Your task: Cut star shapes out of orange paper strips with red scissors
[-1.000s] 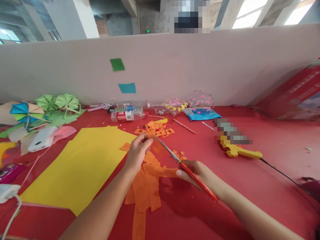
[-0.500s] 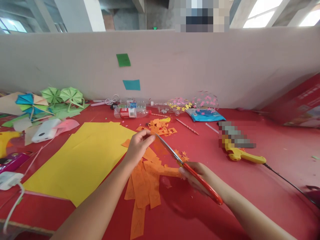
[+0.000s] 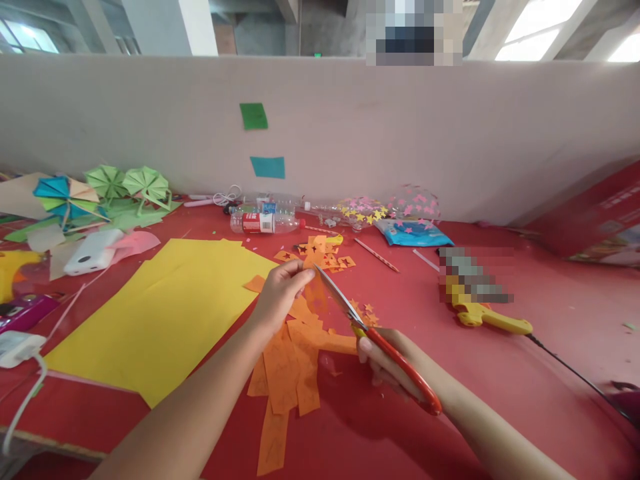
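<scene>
My right hand [image 3: 393, 360] is closed round the red handles of a pair of scissors [image 3: 400, 363], whose blades point away and to the left. Close to the blade tips, my left hand [image 3: 283, 290] pinches a blurred piece of orange paper [image 3: 316, 293]. Beneath and nearer to me lie several overlapping orange paper strips [image 3: 284, 373], some with faint star outlines. Small cut orange stars [image 3: 369, 309] are scattered beside the blades. Past my left fingertips is a pile of orange scraps [image 3: 320, 250] with star-shaped holes.
Large yellow sheets [image 3: 150, 313] lie at left, near a white device [image 3: 94, 252] and folded green paper umbrellas [image 3: 145, 183]. Plastic bottles [image 3: 267, 223] and a blue packet [image 3: 415, 233] line the wall. A yellow glue gun [image 3: 493, 319] with a cord lies at right.
The orange paper at my left fingertips now shows more plainly below them. The scissors and both hands have hardly moved; the whole view has shifted slightly.
</scene>
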Tool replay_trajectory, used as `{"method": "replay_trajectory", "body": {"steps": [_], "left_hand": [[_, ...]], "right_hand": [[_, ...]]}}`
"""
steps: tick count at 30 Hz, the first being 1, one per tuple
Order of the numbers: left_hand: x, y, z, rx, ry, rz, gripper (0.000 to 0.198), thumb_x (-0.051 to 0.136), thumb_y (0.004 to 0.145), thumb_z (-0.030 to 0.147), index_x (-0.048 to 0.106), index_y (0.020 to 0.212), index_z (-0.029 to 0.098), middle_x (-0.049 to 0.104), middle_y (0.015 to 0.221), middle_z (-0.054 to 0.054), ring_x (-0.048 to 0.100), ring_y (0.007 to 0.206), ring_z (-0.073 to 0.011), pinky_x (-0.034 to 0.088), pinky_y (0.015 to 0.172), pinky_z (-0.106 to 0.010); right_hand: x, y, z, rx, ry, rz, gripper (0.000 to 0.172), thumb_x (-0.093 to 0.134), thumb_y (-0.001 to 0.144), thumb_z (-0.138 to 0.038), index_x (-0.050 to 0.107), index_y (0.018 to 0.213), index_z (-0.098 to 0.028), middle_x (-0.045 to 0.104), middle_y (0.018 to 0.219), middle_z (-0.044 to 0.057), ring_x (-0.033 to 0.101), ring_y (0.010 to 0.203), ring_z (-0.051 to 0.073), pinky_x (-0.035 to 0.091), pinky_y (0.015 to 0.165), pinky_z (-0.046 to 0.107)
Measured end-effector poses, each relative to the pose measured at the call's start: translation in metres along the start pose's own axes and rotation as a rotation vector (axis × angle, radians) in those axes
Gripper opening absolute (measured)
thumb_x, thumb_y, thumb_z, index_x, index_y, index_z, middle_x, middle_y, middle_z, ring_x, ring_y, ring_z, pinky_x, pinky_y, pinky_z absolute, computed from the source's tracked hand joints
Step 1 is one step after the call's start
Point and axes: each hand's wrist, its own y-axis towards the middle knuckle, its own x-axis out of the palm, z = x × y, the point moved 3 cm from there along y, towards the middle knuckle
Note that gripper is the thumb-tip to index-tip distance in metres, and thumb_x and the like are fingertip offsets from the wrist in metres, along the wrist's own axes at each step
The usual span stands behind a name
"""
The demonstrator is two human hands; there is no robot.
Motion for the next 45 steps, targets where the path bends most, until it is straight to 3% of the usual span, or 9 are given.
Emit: {"method": "replay_trajectory", "body": {"steps": [4,11,20,32,45], "left_hand": [[-0.0009,-0.0011,0.0037,0.034,0.036,0.02,0.026,0.058,0.078,0.035,0.046,0.061,0.02,0.03,0.057,0.006,0.029,0.052,-0.0097,0.021,0.051,-0.026],[-0.0007,-0.0015,0.0047,0.098,0.059,0.007,0.033,0.056,0.08,0.034,0.035,0.059,0.02,0.025,0.059,0.006,0.024,0.053,-0.01,0.019,0.051,-0.027],[-0.0005,-0.0008,0.0033,0.101,0.043,0.005,0.032,0.056,0.08,0.034,0.036,0.059,0.02,0.025,0.058,0.006,0.024,0.052,-0.0096,0.019,0.049,-0.026],[-0.0002,-0.0007,0.0018,0.086,0.031,0.003,0.033,0.057,0.08,0.036,0.037,0.058,0.021,0.026,0.056,0.006,0.025,0.05,-0.0097,0.019,0.049,-0.026],[-0.0002,-0.0011,0.0025,0.065,0.036,0.014,0.035,0.058,0.078,0.037,0.035,0.057,0.021,0.029,0.053,0.006,0.027,0.049,-0.0099,0.021,0.048,-0.026]], "right_hand": [[-0.0028,-0.001,-0.001,-0.006,-0.042,-0.007,0.057,0.049,0.073,-0.077,0.044,0.072,-0.02,0.049,0.058,-0.005,0.039,0.039,0.006,0.032,0.038,0.02],[-0.0004,-0.0005,0.0028,0.038,-0.008,-0.002,0.055,0.048,0.076,-0.075,0.047,0.071,-0.02,0.046,0.048,-0.007,0.042,0.037,0.008,0.03,0.036,0.019],[0.0033,0.0013,0.0,0.083,0.045,0.008,0.045,0.05,0.08,-0.063,0.043,0.063,-0.022,0.037,0.039,-0.01,0.042,0.032,0.008,0.028,0.031,0.017],[0.0056,0.0029,0.0042,0.076,0.006,0.029,0.04,0.047,0.087,-0.054,0.043,0.063,-0.022,0.041,0.037,-0.01,0.035,0.027,0.006,0.027,0.029,0.018],[0.006,0.0023,0.0001,0.075,0.011,0.032,0.045,0.049,0.083,-0.062,0.041,0.063,-0.022,0.034,0.035,-0.011,0.038,0.029,0.008,0.03,0.033,0.02]]}}
